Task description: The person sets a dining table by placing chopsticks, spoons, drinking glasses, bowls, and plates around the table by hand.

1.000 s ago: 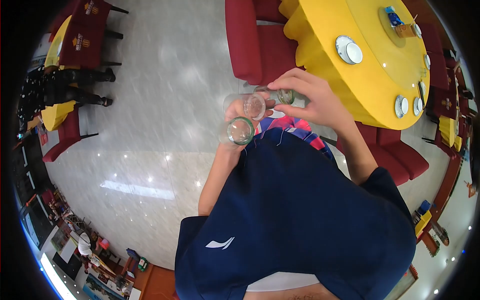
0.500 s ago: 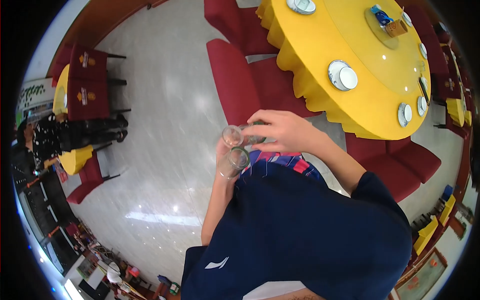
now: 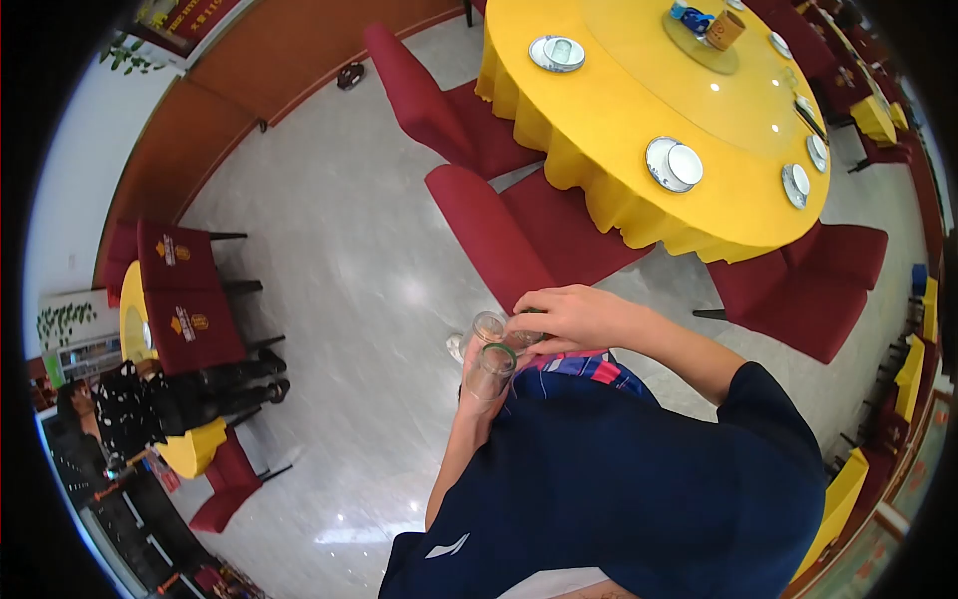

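Note:
Several clear drinking glasses are bunched together in front of my body. My left hand (image 3: 473,401) is wrapped around them from below, mostly hidden behind a tilted glass (image 3: 490,373). Beside that one, another glass (image 3: 488,326) shows its round rim. From above, my right hand (image 3: 577,313) closes its fingers on a further glass (image 3: 525,337), partly covered by the fingers. At the left of the bunch there is one more clear glass shape (image 3: 456,346), hard to make out.
A round table with a yellow cloth (image 3: 609,110) stands ahead to the right, bearing plates with bowls (image 3: 675,165) and a glass turntable. Dark red chairs (image 3: 489,235) surround it. At the left, a person in black (image 3: 160,399) is by another yellow table and chairs (image 3: 190,309).
My view has turned, so the round table and the person sit differently in the frame. Both hands keep hold of the glasses, and another glass shape shows at the left of the bunch.

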The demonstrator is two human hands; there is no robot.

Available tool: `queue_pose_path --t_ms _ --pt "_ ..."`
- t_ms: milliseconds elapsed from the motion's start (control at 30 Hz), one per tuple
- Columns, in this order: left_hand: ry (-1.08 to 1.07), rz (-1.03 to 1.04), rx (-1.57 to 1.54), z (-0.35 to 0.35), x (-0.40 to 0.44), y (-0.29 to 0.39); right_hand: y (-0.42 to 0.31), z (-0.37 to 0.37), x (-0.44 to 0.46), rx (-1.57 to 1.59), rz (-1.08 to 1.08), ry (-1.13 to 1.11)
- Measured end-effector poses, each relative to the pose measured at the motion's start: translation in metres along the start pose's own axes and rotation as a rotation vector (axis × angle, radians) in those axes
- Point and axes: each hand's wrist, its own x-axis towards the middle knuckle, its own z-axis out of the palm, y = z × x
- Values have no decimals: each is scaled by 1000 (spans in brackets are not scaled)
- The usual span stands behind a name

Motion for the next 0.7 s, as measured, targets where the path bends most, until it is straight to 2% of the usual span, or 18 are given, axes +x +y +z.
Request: queue_pose_path --t_ms 133,200,233,333,400,500,567,633,700 --pt "-128 7 5 -64 -16 35 -35 41 46 33 35 77" --pt "-255 128 -189 -96 -21 47 -57 65 72 72 64 97" --pt "-268 126 -192 -110 -28 56 -68 74 86 60 70 100" --pt "-255 65 -236 -151 -43 87 -95 95 128 36 102 143" --pt "-269 -57 -316 -175 -41 103 -108 104 151 23 117 167" --pt "-186 -121 -218 -203 -40 119 -110 122 175 30 149 206" --pt "-176 -123 -207 -216 -39 123 -113 134 189 39 178 222" --pt "-240 32 -176 -222 -30 132 -113 135 205 -45 110 306" --pt "-221 -56 -184 -228 -12 142 -111 132 216 -90 150 318"
